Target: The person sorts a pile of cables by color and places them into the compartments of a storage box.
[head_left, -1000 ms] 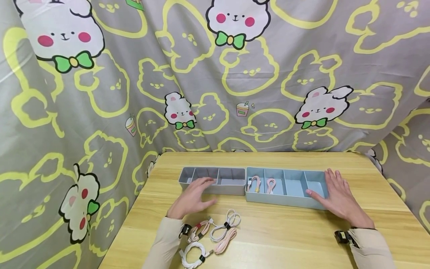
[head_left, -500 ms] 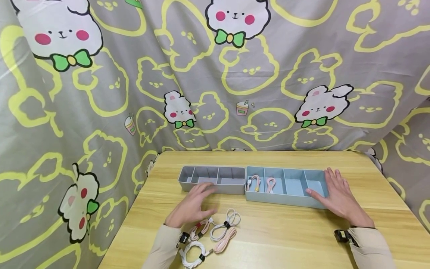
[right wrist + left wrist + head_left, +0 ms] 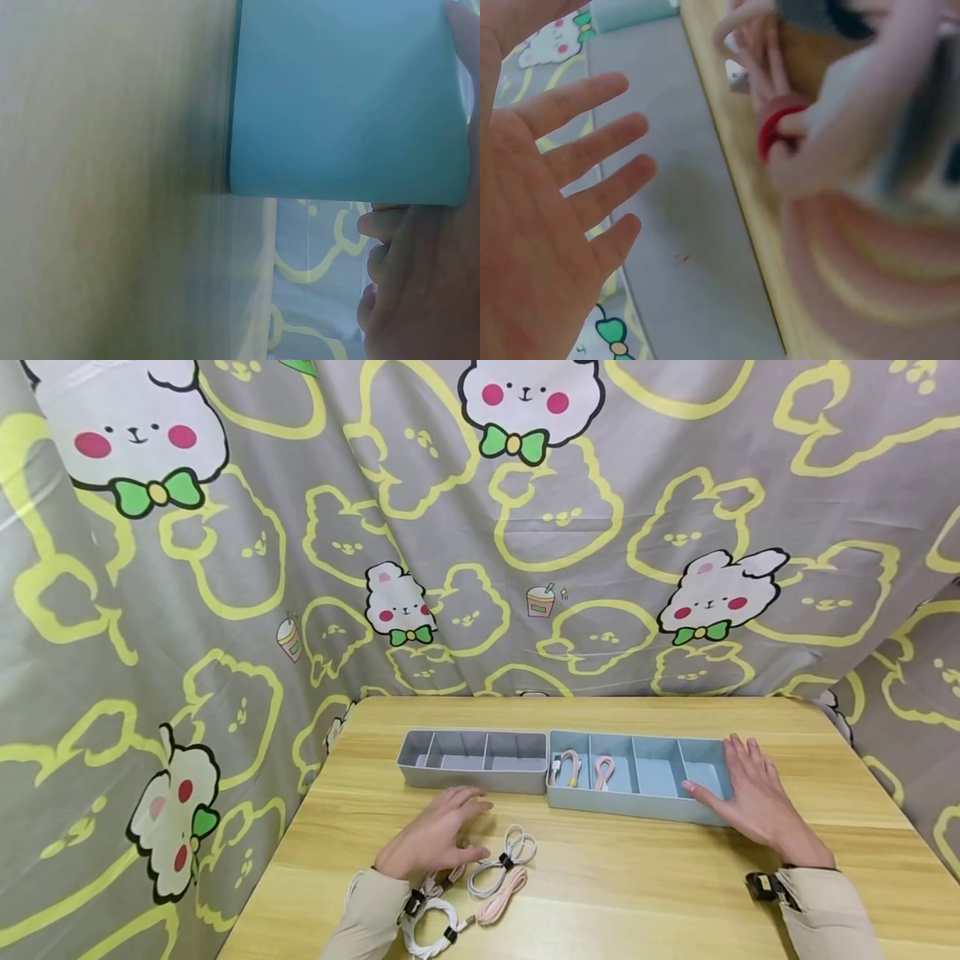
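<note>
My left hand [image 3: 435, 835] hovers over the near side of the table, fingers spread and nothing in them. Below it lies a pink charging cable [image 3: 840, 255] with a red band, partly covered by the hand in the head view. Beside that are a white coiled cable [image 3: 486, 881], a pink bundled cable [image 3: 502, 896] and a thick white cable ring [image 3: 410, 933]. My right hand [image 3: 768, 806] rests on the right end of a blue divided box [image 3: 630, 807]. Its thumb lies over the box and its fingers stretch along the outside.
A grey divided box [image 3: 480, 782] stands end to end with the blue one. Pink cables [image 3: 603, 772] sit in the blue box's two left compartments. A patterned curtain [image 3: 480, 527] hangs behind the wooden table [image 3: 637, 893].
My left hand has drawn back from the grey box toward me and now covers part of the red-banded cable. The right hand stays on the blue box.
</note>
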`<state>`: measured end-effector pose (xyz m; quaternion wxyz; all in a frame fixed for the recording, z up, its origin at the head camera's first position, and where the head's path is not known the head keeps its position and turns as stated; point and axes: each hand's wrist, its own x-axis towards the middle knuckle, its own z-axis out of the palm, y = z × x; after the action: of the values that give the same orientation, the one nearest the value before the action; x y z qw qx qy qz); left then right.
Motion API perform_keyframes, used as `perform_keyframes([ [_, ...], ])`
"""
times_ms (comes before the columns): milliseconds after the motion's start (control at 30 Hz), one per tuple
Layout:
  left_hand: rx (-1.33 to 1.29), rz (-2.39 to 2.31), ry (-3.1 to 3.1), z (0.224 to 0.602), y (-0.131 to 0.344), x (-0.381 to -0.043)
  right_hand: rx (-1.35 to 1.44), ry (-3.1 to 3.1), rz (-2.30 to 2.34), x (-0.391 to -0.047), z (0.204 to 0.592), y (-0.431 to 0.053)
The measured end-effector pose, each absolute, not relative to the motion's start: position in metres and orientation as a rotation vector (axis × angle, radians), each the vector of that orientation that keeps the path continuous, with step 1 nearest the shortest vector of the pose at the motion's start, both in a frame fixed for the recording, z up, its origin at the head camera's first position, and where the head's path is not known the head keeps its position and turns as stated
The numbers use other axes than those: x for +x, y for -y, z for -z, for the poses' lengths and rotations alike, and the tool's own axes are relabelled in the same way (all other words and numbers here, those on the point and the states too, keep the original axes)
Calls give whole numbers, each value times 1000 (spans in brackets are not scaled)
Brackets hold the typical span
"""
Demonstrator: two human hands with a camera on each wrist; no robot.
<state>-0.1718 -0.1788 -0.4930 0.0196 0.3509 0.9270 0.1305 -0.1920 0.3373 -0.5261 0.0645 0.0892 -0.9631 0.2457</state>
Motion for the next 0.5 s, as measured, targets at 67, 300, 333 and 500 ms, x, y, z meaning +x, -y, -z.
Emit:
perform_keyframes([
  [67, 1108, -363, -2869, 496, 177, -172, 270, 2907, -742, -192, 526, -337],
  [300, 1137, -281, -2854, 502, 171, -171, 268, 2905, -749, -192, 525, -337],
  [333, 1138, -274, -2849, 502, 171, -170, 268, 2905, -750, -192, 525, -338],
  [500, 1162, -226, -2834, 503, 166, -168, 266, 2907, -752, -192, 525, -338],
])
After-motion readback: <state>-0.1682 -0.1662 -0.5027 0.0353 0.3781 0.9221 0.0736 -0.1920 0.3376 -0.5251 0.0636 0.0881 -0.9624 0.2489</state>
